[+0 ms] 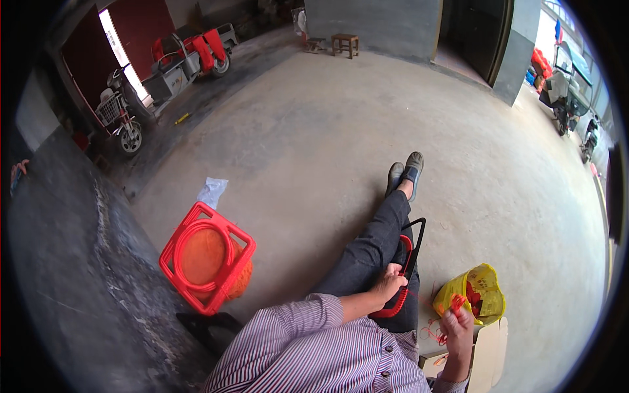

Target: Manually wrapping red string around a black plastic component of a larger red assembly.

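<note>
Across my lap lies a curved red and black frame (411,254), its red lower part ridged as if wound with cord. My left hand (391,283) is closed on its near side, over my dark trousers. To the right, my right hand (458,323) is raised with fingers closed around a small bundle of red cord (457,303). Thin loose strands of the cord hang beside that hand. Just beyond it stands a yellow plastic bag (452,288), with red material (472,299) inside.
An open cardboard box (489,354) sits by my right forearm. At left are a red square plastic frame (237,278) over an orange round thing (203,255), and a clear plastic bag (212,192). Farther off stand a wooden stool (345,44), a scooter (124,124) and a cargo tricycle (177,75).
</note>
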`<state>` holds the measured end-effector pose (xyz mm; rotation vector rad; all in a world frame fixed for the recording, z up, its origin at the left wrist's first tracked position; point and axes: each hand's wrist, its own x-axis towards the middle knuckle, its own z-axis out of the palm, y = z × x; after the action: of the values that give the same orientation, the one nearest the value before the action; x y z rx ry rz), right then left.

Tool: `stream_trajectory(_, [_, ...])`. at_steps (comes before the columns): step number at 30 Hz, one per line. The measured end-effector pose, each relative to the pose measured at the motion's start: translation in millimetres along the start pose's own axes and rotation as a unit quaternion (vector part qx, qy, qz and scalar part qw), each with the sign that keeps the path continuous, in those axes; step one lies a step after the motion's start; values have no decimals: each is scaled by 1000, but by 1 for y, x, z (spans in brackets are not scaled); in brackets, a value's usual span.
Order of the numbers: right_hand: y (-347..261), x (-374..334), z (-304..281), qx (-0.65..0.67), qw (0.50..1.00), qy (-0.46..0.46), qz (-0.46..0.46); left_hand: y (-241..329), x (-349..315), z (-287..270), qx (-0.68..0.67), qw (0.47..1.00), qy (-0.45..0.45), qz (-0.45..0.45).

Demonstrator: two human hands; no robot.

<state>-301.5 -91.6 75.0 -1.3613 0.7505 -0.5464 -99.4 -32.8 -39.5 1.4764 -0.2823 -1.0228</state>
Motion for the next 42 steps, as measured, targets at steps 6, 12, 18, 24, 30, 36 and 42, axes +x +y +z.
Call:
stream_trajectory(6, [28,-19,-31,-4,996,86,1,6,-6,-12,14,983,-157,-95])
stream_trajectory(12, [56,11,-55,-28,977,206,46,1,-3,-15,158,977,-59,130])
stream_trajectory(18, [54,51,26,-249,948,-77,-185,59,-39,7,170,937,-210,222])
stream_trajectory(24, [30,63,29,-338,903,75,-254,52,-12,-20,163,903,6,397])
stream_trajectory(30, [64,79,58,-308,932,-102,-164,42,-13,-61,338,866,-156,333])
stream_trajectory(36, [83,72,48,-375,917,-79,-112,35,-1,-55,105,965,-233,52])
stream_trajectory(42, [15,49,-3,71,996,46,-41,27,5,-38,-55,980,-167,-92])
